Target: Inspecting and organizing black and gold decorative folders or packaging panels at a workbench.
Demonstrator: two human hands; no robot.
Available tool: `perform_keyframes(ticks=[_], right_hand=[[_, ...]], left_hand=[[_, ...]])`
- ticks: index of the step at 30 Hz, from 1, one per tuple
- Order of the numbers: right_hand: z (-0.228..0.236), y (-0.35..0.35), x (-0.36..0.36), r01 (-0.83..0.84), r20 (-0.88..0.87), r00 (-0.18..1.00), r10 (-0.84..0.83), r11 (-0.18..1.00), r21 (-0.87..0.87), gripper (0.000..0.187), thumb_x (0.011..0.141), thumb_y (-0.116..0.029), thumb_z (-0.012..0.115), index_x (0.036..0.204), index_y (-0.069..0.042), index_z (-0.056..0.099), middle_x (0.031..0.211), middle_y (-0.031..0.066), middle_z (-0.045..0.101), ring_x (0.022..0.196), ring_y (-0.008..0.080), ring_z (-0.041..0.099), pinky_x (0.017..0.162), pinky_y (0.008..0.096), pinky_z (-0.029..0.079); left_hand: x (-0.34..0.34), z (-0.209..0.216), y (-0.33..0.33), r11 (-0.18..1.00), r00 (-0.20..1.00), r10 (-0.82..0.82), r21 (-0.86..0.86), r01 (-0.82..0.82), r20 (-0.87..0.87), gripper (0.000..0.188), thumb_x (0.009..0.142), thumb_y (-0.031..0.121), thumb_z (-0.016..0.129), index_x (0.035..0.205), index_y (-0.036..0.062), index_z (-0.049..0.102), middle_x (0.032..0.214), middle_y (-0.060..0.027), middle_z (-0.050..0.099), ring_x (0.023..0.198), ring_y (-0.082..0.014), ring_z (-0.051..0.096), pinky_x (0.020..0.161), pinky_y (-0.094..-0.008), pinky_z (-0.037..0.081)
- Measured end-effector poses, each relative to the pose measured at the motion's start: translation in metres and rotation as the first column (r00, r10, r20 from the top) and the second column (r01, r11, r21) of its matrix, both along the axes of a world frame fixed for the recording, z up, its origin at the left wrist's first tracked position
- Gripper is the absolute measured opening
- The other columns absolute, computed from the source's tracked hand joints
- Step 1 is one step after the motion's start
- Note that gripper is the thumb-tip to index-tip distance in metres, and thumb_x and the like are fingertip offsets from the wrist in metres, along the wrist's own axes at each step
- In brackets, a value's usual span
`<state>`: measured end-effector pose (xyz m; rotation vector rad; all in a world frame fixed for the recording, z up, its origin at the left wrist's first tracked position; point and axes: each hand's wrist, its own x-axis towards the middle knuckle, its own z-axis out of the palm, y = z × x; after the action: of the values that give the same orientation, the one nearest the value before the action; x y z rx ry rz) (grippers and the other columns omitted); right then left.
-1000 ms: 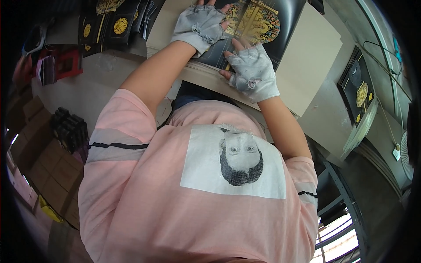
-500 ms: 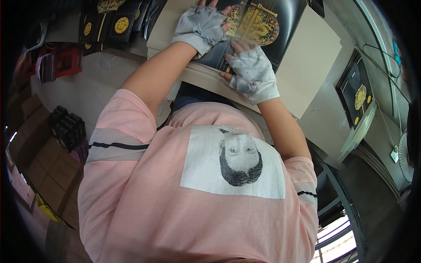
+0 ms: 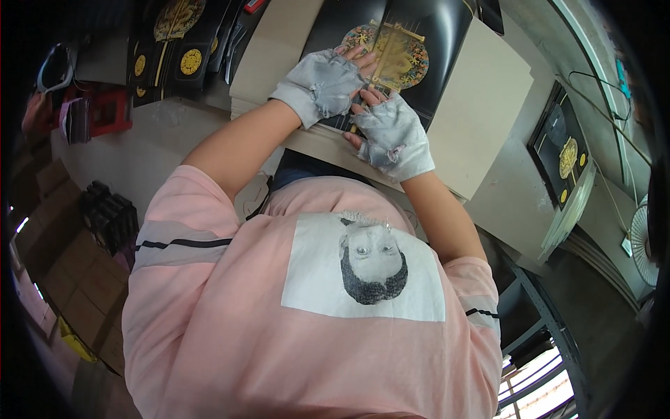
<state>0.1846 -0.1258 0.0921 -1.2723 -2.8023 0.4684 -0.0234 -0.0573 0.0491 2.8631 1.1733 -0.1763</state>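
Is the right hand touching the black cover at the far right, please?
Apart: the head view shows pale board and tabletop between the right hand and cover.

Printed black sheet (image 3: 408, 52): smooth, glossy; board stack (image 3: 481, 105) beneath, at near edge of tabletop (image 3: 513, 192): matt, paper-like; gloves (image 3: 396, 137): rough, frayed cloth; tabletop: dull, smooth; shirt (image 3: 230, 349): soft, matt cloth.

Grey table (image 3: 164, 140): beige board stack (image 3: 481, 91); black-gold printed pieces (image 3: 164, 52) either side.
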Motion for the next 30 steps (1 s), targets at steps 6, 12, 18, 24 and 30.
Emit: perform_keyframes(ticks=[6, 12, 18, 24, 30], right_hand=[[-0.007, -0.017, 0.020, 0.046, 0.081, 0.996, -0.043, 0.998, -0.031, 0.066, 0.100, -0.053, 0.058, 0.147, -0.007, 0.059, 0.159, 0.0191, 0.051, 0.151, 0.0346, 0.044, 0.125, 0.0542, 0.033], [-0.012, 0.022, 0.067, -0.045, 0.084, 0.995, 0.048, 0.998, -0.035, 0.070, 0.100, -0.059, 0.055, 0.155, -0.015, 0.054, 0.166, 0.0147, 0.044, 0.156, 0.0332, 0.039, 0.127, 0.0552, 0.028], [-0.016, 0.103, 0.087, -0.014, 0.103, 0.995, 0.007, 0.998, 0.066, 0.069, 0.097, -0.055, 0.061, 0.152, -0.014, 0.057, 0.164, 0.0167, 0.046, 0.155, 0.0346, 0.039, 0.126, 0.0540, 0.028], [-0.033, 0.220, 0.112, -0.015, 0.262, 0.962, -0.074, 0.946, 0.323, 0.068, 0.096, -0.057, 0.065, 0.150, -0.015, 0.062, 0.162, 0.0152, 0.052, 0.152, 0.0310, 0.045, 0.122, 0.0463, 0.033], [-0.026, 0.292, 0.119, 0.101, 0.157, 0.977, -0.146, 0.960, 0.262, 0.071, 0.100, -0.052, 0.058, 0.149, -0.001, 0.056, 0.152, 0.0229, 0.057, 0.143, 0.0343, 0.052, 0.119, 0.0434, 0.040]], left_hand=[[0.001, 0.003, 0.001, 0.999, 0.997, 0.027, -0.035, -0.024, 0.077, 0.065, 0.102, 0.041, 0.056, 0.158, 0.0090, 0.048, 0.168, -0.0081, 0.043, 0.158, -0.0242, 0.036, 0.131, -0.0423, 0.024], [0.004, 0.008, 0.003, 0.996, 0.997, 0.040, -0.077, -0.035, 0.070, 0.066, 0.101, 0.042, 0.060, 0.156, 0.0070, 0.050, 0.165, -0.0103, 0.047, 0.156, -0.0257, 0.038, 0.129, -0.0440, 0.029], [0.005, 0.015, 0.008, 0.983, 0.998, 0.057, -0.175, -0.050, 0.037, 0.065, 0.102, 0.044, 0.058, 0.155, 0.0072, 0.052, 0.164, -0.0103, 0.048, 0.154, -0.0269, 0.039, 0.127, -0.0464, 0.030], [0.006, 0.017, 0.013, 0.955, 0.996, 0.087, -0.285, -0.080, 0.009, 0.066, 0.102, 0.047, 0.057, 0.156, 0.0089, 0.052, 0.166, -0.0090, 0.046, 0.156, -0.0262, 0.036, 0.128, -0.0470, 0.027], [0.007, 0.018, 0.014, 0.952, 0.996, 0.092, -0.293, -0.085, 0.008, 0.066, 0.101, 0.048, 0.058, 0.154, 0.0099, 0.054, 0.165, -0.0079, 0.047, 0.156, -0.0252, 0.036, 0.129, -0.0460, 0.027]])
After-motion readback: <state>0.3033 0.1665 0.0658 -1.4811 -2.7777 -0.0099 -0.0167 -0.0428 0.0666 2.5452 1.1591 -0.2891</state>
